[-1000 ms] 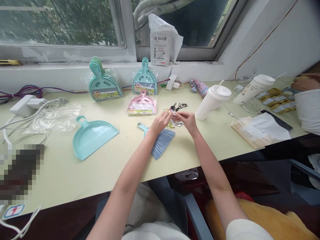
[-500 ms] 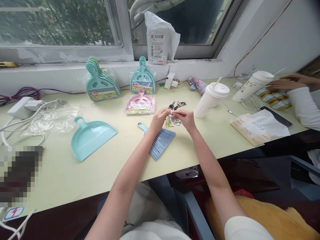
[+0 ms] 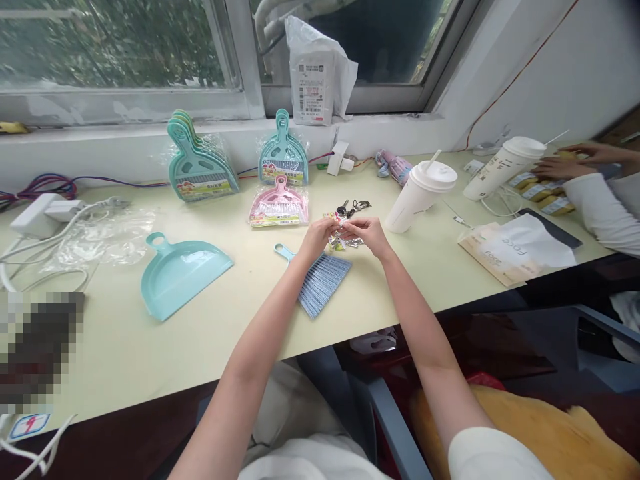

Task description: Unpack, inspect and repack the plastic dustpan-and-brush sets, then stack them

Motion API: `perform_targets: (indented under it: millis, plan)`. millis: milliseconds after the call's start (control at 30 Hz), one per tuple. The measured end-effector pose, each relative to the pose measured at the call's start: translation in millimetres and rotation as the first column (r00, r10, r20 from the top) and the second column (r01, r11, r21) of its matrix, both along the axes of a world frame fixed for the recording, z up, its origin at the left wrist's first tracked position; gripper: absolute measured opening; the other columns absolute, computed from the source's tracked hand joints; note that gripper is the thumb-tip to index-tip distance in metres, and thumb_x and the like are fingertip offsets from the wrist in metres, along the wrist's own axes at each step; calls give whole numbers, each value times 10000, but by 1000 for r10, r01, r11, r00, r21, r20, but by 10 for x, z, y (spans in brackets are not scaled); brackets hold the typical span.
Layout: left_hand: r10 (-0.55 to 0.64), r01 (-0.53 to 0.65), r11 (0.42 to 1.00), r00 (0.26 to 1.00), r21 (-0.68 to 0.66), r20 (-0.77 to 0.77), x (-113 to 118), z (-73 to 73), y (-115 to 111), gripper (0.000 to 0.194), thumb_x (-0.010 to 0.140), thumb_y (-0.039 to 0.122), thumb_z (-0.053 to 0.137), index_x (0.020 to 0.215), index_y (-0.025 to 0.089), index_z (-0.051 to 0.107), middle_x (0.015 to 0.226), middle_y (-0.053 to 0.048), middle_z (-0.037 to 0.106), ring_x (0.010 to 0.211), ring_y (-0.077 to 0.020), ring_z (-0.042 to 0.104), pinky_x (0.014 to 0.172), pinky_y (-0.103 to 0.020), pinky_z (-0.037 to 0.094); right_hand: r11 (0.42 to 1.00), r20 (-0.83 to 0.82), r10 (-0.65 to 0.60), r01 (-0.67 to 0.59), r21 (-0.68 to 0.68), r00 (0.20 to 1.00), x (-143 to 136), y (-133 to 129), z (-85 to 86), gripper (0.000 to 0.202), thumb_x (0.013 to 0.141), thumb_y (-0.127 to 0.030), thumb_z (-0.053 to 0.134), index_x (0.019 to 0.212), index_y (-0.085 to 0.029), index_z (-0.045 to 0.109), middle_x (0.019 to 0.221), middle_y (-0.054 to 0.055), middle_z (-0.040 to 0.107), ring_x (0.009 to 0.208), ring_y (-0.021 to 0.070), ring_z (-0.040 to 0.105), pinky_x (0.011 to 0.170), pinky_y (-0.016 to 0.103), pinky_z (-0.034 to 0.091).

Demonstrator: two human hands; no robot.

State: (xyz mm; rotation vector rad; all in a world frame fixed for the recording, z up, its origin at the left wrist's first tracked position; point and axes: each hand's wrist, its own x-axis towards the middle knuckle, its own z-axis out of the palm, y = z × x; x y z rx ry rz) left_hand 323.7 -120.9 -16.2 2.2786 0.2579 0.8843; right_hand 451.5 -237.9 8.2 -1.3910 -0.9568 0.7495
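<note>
My left hand [image 3: 319, 238] and my right hand [image 3: 369, 235] meet at the fingertips above the table. Both pinch something small and shiny, too small to name. Under and beside them lie crumpled silvery and coloured wrappers [image 3: 336, 245], with a bunch of keys [image 3: 353, 209] just behind. A blue brush [image 3: 324, 283] rests on the table below my left hand, its handle pointing to the back left. To the left lies a light blue dustpan [image 3: 185, 277]. A pink dustpan set [image 3: 279, 208] in clear wrap stands behind my left hand.
Wrapped teal dustpans [image 3: 203, 170] and another teal set [image 3: 283, 157] lean at the wall. A lidded white cup [image 3: 417, 200] stands right of my hands, a second cup [image 3: 503, 170] farther off. White chargers [image 3: 37, 217] lie left. Another person's hands [image 3: 570, 163] touch yellow packs [image 3: 540, 192].
My hands stay together with fingertips pinched, with only slight finger movement. The view has shifted a little. The other person's hands have moved apart slightly over the yellow packs.
</note>
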Motion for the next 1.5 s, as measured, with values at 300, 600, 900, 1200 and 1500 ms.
perform_targets:
  millis: [300,600,900,1200,1500]
  plan:
    - [140,-113,956,987,272,-82,-56,15,-51,261,856,33,348,887,154,578,839,-40,578,766,-141,525,666,-236,409,999,-65,41,-43,-22,997,-8,-5,0,392,635,-508,755,832,-170,733,788,70,739,712,208,712,693,321,594]
    - [225,-114,845,962,523,-155,-101,67,-102,209,880,36,381,964,151,534,936,-69,572,898,-179,524,711,-259,427,998,-178,60,-65,-18,982,33,-4,-45,399,598,-428,807,892,-167,743,888,91,740,856,229,704,826,348,567]
    - [226,-94,819,960,567,-168,-103,90,-119,214,900,43,342,965,142,520,917,-79,575,885,-190,527,747,-281,436,996,-244,82,-87,-11,966,41,0,-54,351,588,-388,817,863,-181,748,838,73,744,857,216,703,847,332,552]
    - [196,-99,829,973,551,-120,-120,98,-141,215,891,31,351,972,137,520,910,-78,579,889,-185,535,756,-274,436,993,-294,115,-119,6,949,75,-5,-90,301,594,-342,817,845,-192,748,843,62,745,851,198,705,834,303,547]
    - [145,-85,886,985,456,-97,-99,34,-89,226,878,23,373,973,143,540,868,-53,580,839,-154,546,701,-241,422,995,-290,92,-97,-2,953,54,19,-108,295,579,-364,823,806,-193,745,787,55,744,806,191,709,809,297,555]
